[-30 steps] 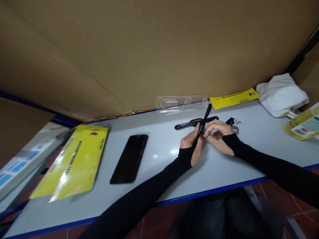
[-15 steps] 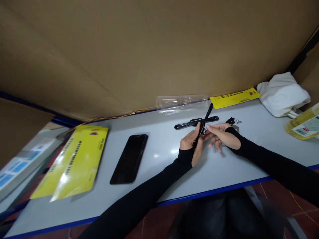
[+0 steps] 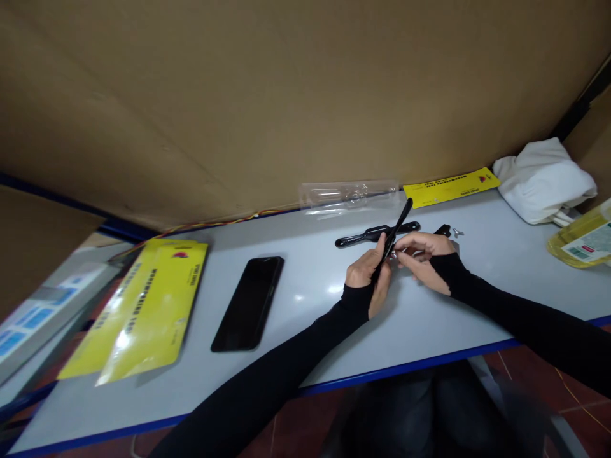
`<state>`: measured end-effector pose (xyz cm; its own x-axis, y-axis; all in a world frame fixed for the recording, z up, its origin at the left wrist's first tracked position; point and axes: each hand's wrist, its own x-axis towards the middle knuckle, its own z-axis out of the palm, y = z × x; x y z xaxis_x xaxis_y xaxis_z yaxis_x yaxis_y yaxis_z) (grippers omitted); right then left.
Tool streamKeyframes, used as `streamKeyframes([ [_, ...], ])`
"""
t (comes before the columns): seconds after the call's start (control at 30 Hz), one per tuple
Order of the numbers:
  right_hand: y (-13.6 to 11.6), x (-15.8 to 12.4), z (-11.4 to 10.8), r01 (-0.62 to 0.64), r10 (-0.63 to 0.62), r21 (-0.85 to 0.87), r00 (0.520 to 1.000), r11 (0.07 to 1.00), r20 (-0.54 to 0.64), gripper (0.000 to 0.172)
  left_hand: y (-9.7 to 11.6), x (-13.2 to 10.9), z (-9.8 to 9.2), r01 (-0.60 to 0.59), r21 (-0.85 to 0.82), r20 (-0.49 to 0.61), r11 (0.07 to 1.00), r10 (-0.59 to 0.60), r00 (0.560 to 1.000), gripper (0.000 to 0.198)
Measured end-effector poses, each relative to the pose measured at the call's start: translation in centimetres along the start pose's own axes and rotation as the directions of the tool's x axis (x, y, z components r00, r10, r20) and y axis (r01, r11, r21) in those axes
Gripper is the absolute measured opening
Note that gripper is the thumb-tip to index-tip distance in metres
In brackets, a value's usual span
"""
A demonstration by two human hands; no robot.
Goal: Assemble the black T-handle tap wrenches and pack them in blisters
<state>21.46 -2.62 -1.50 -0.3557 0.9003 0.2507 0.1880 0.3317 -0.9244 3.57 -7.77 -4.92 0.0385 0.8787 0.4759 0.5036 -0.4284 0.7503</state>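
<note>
My left hand [image 3: 366, 272] is wrapped round a black spokeshave [image 3: 403, 215], which it holds tilted above the table. Close against the tool's middle, my right hand [image 3: 420, 253] pinches a small silver screw [image 3: 393, 254], mostly covered by the fingers. Behind both hands a second black spokeshave [image 3: 356, 240] lies flat. A small black metal part [image 3: 443, 229] and a silver wing-shaped screw [image 3: 457, 233] rest beyond my right hand.
Yellow printed cards [image 3: 162, 305] and a black phone [image 3: 248, 304] lie on the left. Along the back are a clear plastic blister [image 3: 334, 196] and another yellow card [image 3: 458, 186]. At right stand a white cloth bundle [image 3: 544, 181] and a bottle of yellow liquid [image 3: 580, 238].
My right hand has turned over, its fingers closing in from the far side of the silver screw at the tool's middle. My left hand keeps its hold, almost still.
</note>
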Motion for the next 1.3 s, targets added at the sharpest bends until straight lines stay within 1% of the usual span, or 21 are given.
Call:
streamKeyframes([
  [0.07, -0.1, -0.2, 0.0, 0.202, -0.216, -0.208, 0.975, 0.957, -0.045, 0.01, -0.2, 0.0, 0.1, -0.009, -0.008, 0.0, 1.0, 0.009, 1.0, 0.053],
  [0.13, -0.3, -0.2, 0.0, 0.248, -0.269, -0.263, 0.962, 0.932, -0.044, 0.01, -0.4, -0.1, 0.3, -0.005, -0.018, -0.001, 1.0, 0.005, 1.0, 0.052],
  [0.2, -0.5, -0.1, 0.1, 0.134, -0.143, -0.139, 0.988, 0.981, -0.059, 0.002, -0.5, -0.1, 0.5, 0.006, -0.024, -0.006, 1.0, -0.006, 1.0, 0.051],
  [0.23, -0.5, 0.0, 0.2, 0.031, -0.032, -0.029, 0.998, 0.999, -0.05, 0.01, -0.5, -0.1, 0.6, 0.006, -0.026, -0.021, 1.0, -0.007, 1.0, 0.051],
  [0.3, -0.3, 0.3, 0.3, -0.186, 0.183, 0.198, 0.982, 0.962, 0.037, 0.029, -0.5, -0.1, 0.7, 0.0, -0.02, -0.046, 1.0, 0.0, 0.999, 0.05],
  [0.37, -0.1, 0.4, 0.3, -0.31, 0.278, 0.32, 0.95, 0.895, 0.142, 0.041, -0.5, -0.1, 0.7, 0.0, -0.004, -0.047, 1.0, 0.0, 0.999, 0.049],
  [0.4, 0.0, 0.4, 0.3, -0.307, 0.269, 0.331, 0.95, 0.892, 0.157, 0.042, -0.5, -0.1, 0.6, 0.004, 0.004, -0.039, 1.0, -0.004, 0.999, 0.049],
  [0.43, 0.0, 0.4, 0.3, -0.257, 0.227, 0.309, 0.965, 0.916, 0.131, 0.038, -0.5, -0.1, 0.6, 0.008, 0.008, -0.026, 1.0, -0.007, 1.0, 0.049],
  [0.5, 0.2, 0.2, 0.2, -0.05, 0.047, 0.158, 0.999, 0.986, 0.023, 0.021, -0.6, -0.1, 0.5, 0.005, 0.0, -0.017, 1.0, -0.005, 1.0, 0.05],
  [0.57, 0.2, -0.1, 0.3, 0.185, -0.187, -0.061, 0.982, 0.981, -0.037, 0.006, -0.7, -0.2, 0.4, 0.005, -0.016, -0.025, 1.0, -0.006, 1.0, 0.05],
  [0.6, 0.3, -0.3, 0.4, 0.27, -0.278, -0.144, 0.96, 0.952, -0.038, 0.01, -0.7, -0.2, 0.5, 0.012, -0.019, -0.029, 1.0, -0.013, 1.0, 0.05],
  [0.67, 0.3, -0.4, 0.5, 0.346, -0.36, -0.209, 0.933, 0.915, -0.029, 0.014, -0.7, -0.2, 0.5, 0.035, -0.017, -0.031, 0.999, -0.036, 0.999, 0.05],
  [0.7, 0.2, -0.4, 0.6, 0.336, -0.349, -0.202, 0.937, 0.92, -0.032, 0.012, -0.7, -0.2, 0.6, 0.043, -0.016, -0.027, 0.999, -0.043, 0.999, 0.05],
  [0.77, 0.0, -0.3, 0.7, 0.215, -0.22, -0.102, 0.975, 0.971, -0.039, 0.007, -0.8, -0.2, 0.7, 0.026, -0.005, -0.033, 1.0, -0.026, 0.999, 0.05],
  [0.83, -0.2, 0.0, 0.6, -0.031, 0.032, 0.12, 0.999, 0.992, -0.005, 0.015, -0.9, -0.2, 0.9, -0.043, 0.054, -0.063, 0.998, 0.047, 0.997, 0.051],
  [0.9, -0.5, 0.3, 0.4, -0.303, 0.272, 0.393, 0.953, 0.868, 0.133, 0.022, -1.0, -0.3, 0.9, -0.13, 0.176, -0.062, 0.976, 0.143, 0.988, 0.053],
  [1.0, -0.7, 0.9, 0.1, -0.541, 0.396, 0.623, 0.84, 0.565, 0.37, 0.023, -0.9, -0.4, 0.6, -0.233, 0.38, 0.04, 0.895, 0.236, 0.971, 0.053],
  [1.07, -0.7, 1.2, 0.1, -0.592, 0.405, 0.685, 0.801, 0.424, 0.442, 0.023, -0.7, -0.4, 0.3, -0.285, 0.463, 0.105, 0.839, 0.267, 0.958, 0.051],
  [1.17, -0.9, 1.4, 0.2, -0.596, 0.387, 0.731, 0.793, 0.334, 0.47, 0.023, -0.3, -0.3, -0.2, -0.314, 0.496, 0.125, 0.81, 0.291, 0.949, 0.051],
  [1.23, -1.1, 1.3, 0.4, -0.596, 0.396, 0.721, 0.794, 0.355, 0.461, 0.023, 0.1, -0.2, -0.3, -0.307, 0.469, 0.096, 0.828, 0.298, 0.95, 0.049],
  [1.3, -1.2, 1.2, 0.7, -0.593, 0.429, 0.671, 0.799, 0.446, 0.421, 0.029, 0.6, 0.0, -0.4, -0.288, 0.423, 0.045, 0.859, 0.298, 0.954, 0.048],
])
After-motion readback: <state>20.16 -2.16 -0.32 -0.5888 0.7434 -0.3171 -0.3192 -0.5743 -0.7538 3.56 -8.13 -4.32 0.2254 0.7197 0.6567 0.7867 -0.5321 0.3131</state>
